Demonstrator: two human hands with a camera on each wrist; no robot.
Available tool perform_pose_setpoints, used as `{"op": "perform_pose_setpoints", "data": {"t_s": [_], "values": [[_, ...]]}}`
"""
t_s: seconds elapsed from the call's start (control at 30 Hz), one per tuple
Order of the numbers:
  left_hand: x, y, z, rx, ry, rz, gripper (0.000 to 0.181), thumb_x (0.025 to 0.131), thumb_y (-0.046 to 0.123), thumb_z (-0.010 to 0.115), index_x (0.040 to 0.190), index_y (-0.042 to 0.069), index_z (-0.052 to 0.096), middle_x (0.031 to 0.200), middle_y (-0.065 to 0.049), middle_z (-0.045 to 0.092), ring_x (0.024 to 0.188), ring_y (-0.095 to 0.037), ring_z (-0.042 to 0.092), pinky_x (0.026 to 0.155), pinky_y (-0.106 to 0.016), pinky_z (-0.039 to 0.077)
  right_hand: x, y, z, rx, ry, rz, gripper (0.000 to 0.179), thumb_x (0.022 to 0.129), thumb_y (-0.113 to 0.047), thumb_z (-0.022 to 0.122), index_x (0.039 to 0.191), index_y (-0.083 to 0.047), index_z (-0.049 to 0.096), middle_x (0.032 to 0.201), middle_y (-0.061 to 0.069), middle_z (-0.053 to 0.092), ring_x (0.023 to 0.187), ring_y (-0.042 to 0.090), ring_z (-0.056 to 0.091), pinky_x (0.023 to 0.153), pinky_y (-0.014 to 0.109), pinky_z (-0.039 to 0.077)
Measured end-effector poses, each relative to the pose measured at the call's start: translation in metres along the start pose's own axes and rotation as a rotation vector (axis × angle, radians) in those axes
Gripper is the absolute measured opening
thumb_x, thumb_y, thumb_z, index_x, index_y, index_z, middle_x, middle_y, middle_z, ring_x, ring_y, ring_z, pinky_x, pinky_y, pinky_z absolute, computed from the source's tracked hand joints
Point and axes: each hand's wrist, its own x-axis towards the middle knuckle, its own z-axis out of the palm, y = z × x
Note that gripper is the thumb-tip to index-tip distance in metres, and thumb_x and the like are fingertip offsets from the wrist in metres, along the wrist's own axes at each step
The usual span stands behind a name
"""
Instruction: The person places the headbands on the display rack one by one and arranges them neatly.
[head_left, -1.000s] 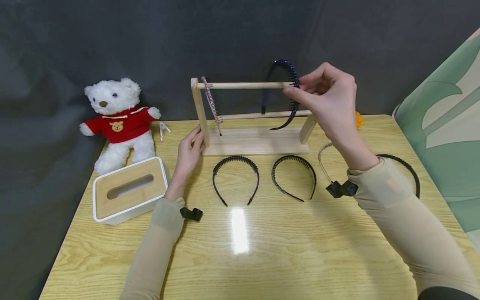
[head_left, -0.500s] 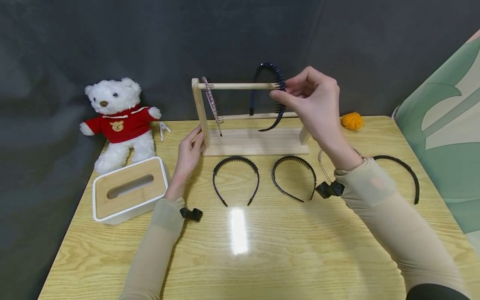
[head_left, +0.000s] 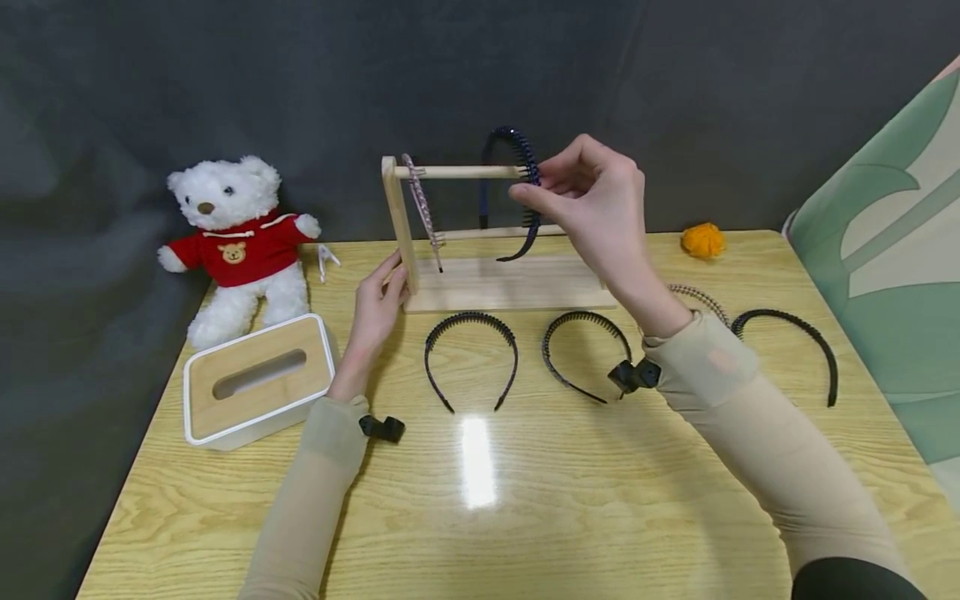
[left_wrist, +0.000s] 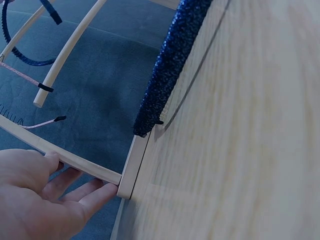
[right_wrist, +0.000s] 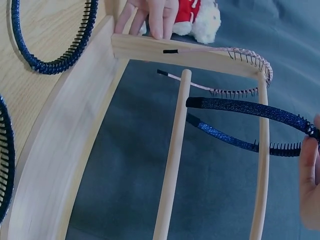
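A wooden headband rack [head_left: 510,285] stands at the back of the table, with two horizontal dowels. My left hand [head_left: 378,307] holds the rack's left upright low down; in the left wrist view the thumb [left_wrist: 53,161] lies on one side and the fingertips on another. My right hand [head_left: 600,204] pinches a dark blue toothed headband [head_left: 533,179] between thumb and fingers. This headband arches over the upper dowel, its two ends [right_wrist: 197,102] hanging near the lower dowel in the right wrist view. A pink headband [head_left: 422,204] hangs at the rack's left end.
Two dark headbands [head_left: 472,317] [head_left: 581,316] lie in front of the rack. Farther right lie a beaded headband [head_left: 697,293] and a black one [head_left: 821,337]. A white teddy bear [head_left: 247,267], a tissue box [head_left: 261,383] and an orange ball-like thing [head_left: 703,241] are also about.
My right hand has moved left along the upper dowel with the dark blue headband, toward the pink one. My left hand has stayed at the rack's upright.
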Motion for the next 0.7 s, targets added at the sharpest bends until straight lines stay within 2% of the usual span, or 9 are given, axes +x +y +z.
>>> {"op": "perform_pose_setpoints", "data": {"t_s": [0.2,0.7], "values": [[0.000,0.000,0.000,-0.008,-0.007,0.000,0.045,0.116,0.008,0.047,0.160,0.001,0.046,0.160,-0.028,0.046,0.140,-0.043,0.054,0.112,-0.035,0.053,0.003,0.003,0.009,0.020,-0.009,-0.010,0.024,0.086,-0.011,0.093,0.096,-0.001,0.074,0.091,0.004,0.077,0.076,0.017,0.070,0.070,0.021,0.062],[-0.001,0.002,0.000,-0.004,-0.008,0.009,0.045,0.116,0.007,0.046,0.160,0.000,0.045,0.161,-0.028,0.045,0.140,-0.043,0.054,0.112,-0.035,0.053,0.009,0.005,0.040,-0.024,-0.063,-0.061,0.029,0.087,-0.019,0.093,0.099,-0.001,0.075,0.092,0.005,0.075,0.079,0.011,0.070,0.076,0.023,0.062]]}}
